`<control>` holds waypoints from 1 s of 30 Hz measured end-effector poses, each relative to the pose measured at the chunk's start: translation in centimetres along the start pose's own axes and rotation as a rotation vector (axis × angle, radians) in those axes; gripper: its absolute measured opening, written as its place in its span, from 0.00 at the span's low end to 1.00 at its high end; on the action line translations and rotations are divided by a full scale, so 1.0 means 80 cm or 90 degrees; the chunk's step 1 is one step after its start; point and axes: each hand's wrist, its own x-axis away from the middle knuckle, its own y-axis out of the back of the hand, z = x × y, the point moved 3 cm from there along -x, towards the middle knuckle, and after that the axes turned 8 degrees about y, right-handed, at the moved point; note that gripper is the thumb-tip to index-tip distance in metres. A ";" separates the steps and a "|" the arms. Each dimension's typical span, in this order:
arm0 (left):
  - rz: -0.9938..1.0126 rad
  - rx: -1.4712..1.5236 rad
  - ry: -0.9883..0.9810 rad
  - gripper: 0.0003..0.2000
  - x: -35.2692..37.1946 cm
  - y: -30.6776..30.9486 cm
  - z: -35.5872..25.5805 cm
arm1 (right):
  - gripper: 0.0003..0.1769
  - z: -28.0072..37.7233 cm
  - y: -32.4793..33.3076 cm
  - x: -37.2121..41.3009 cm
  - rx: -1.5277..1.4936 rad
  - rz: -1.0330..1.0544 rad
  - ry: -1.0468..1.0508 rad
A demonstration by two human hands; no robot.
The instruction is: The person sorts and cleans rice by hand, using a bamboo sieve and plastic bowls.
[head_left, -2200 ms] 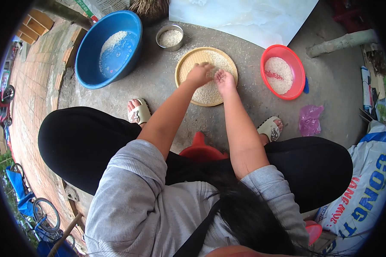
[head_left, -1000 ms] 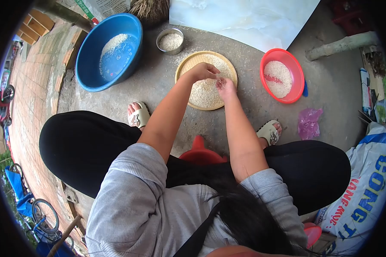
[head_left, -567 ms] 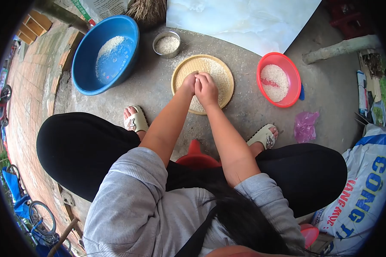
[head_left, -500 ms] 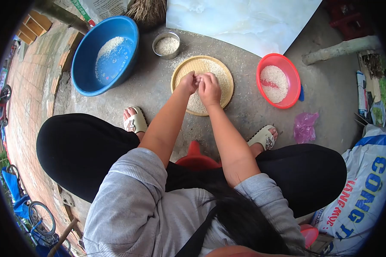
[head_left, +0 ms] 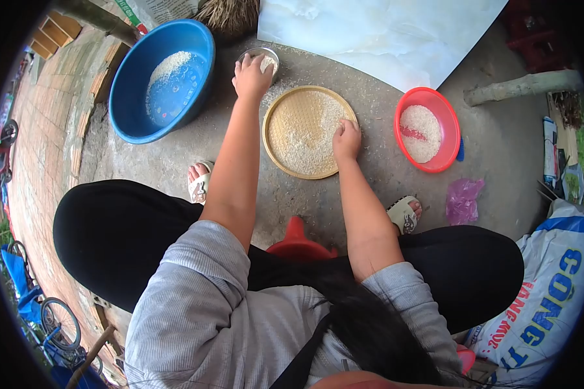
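Observation:
My left hand [head_left: 252, 79] is over the near left side of a small metal bowl [head_left: 276, 57] of pale grains, its fingers spread at the rim. Below and to the right lies a round woven bamboo tray [head_left: 270, 152]. Rice-like grains [head_left: 308, 152] are scattered across its lower and right parts, while woven surface shows at its upper left. My right hand [head_left: 348, 139] is closed around the tray's right rim, with its fingertips partly hidden.
A large blue basin [head_left: 113, 107] with some grains stands at the left. To the right is a red basin [head_left: 453, 133] of grains, with a purple plastic bag [head_left: 464, 200] below it. A marbled sheet [head_left: 376, 39] lies behind. A printed white sack [head_left: 545, 292] sits at lower right.
My hands, together over the tray before, are now apart. The left has moved up and left to the metal bowl; the right has moved to the tray's right rim.

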 end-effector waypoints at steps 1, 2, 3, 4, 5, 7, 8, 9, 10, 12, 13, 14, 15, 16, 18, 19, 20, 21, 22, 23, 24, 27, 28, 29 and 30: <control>-0.048 0.075 0.017 0.18 0.006 -0.007 0.006 | 0.11 0.005 -0.002 -0.004 0.003 0.011 0.064; -0.009 0.114 0.044 0.16 0.011 -0.020 0.013 | 0.11 0.007 -0.005 -0.007 0.000 0.010 0.064; 0.032 0.152 0.072 0.14 0.021 -0.025 0.015 | 0.11 0.010 -0.011 -0.010 0.005 0.035 0.087; 0.027 0.154 0.000 0.12 0.031 -0.035 0.016 | 0.11 0.015 -0.015 -0.010 0.010 0.061 0.109; 0.022 0.156 -0.072 0.10 0.043 -0.044 0.016 | 0.11 0.018 -0.015 -0.006 0.007 0.062 0.109; -0.046 0.170 -0.154 0.08 0.069 -0.037 0.005 | 0.10 0.028 -0.018 -0.003 0.041 0.159 0.094; -0.061 0.166 -0.101 0.07 0.078 -0.031 -0.002 | 0.10 0.032 -0.019 -0.003 0.040 0.158 0.097; -0.076 0.162 -0.048 0.07 0.085 -0.029 -0.006 | 0.09 0.029 -0.024 -0.001 0.062 0.150 0.098; -0.134 0.140 -0.063 0.06 0.091 -0.033 -0.008 | 0.08 0.027 -0.029 0.002 0.083 0.141 0.099; -0.006 0.259 0.023 0.06 0.103 -0.050 -0.010 | 0.06 0.018 -0.038 0.005 0.033 0.132 0.033; 0.126 0.378 0.109 0.06 0.109 -0.068 -0.004 | 0.05 0.012 -0.041 0.006 -0.015 0.122 -0.035; 0.187 0.401 0.126 0.10 0.112 -0.107 0.013 | 0.05 0.014 -0.046 0.008 -0.014 0.121 -0.034; 0.188 0.404 0.125 0.10 0.115 -0.114 0.019 | 0.04 0.016 -0.053 0.011 -0.126 0.077 -0.112; 0.381 0.588 0.328 0.12 0.121 -0.128 0.029 | 0.04 0.024 -0.056 0.014 -0.236 0.032 -0.190; 0.555 0.859 0.629 0.16 0.141 -0.132 0.022 | 0.05 0.061 -0.060 0.014 -0.295 0.065 -0.092; 0.555 0.862 0.632 0.16 0.141 -0.132 0.023 | 0.05 0.078 -0.069 0.013 -0.390 0.115 -0.100; 0.655 0.920 0.617 0.16 0.141 -0.133 0.023 | 0.05 0.099 -0.065 0.010 -0.336 0.103 -0.039; 0.756 0.975 0.597 0.15 0.141 -0.132 0.019 | 0.06 0.112 -0.060 0.006 -0.283 0.090 0.022; 0.755 0.975 0.597 0.15 0.139 -0.133 0.019 | 0.06 0.114 -0.057 0.001 -0.284 0.090 0.022; 0.704 0.950 0.610 0.15 0.136 -0.133 0.023 | 0.07 0.113 -0.051 -0.008 -0.297 0.065 -0.009; 0.654 0.925 0.621 0.15 0.132 -0.132 0.026 | 0.08 0.107 -0.047 -0.015 -0.309 0.039 -0.042; 0.578 0.899 0.648 0.15 0.126 -0.124 0.031 | 0.11 0.056 -0.038 -0.037 -0.148 -0.062 -0.080; 0.581 0.890 0.649 0.15 0.126 -0.123 0.033 | 0.11 0.035 -0.038 -0.039 -0.150 -0.062 -0.079; 0.584 0.880 0.650 0.15 0.126 -0.123 0.036 | 0.12 0.016 -0.037 -0.040 -0.054 -0.045 -0.028; 0.594 0.869 0.648 0.15 0.126 -0.125 0.037 | 0.13 0.017 -0.033 -0.042 0.043 -0.028 0.023</control>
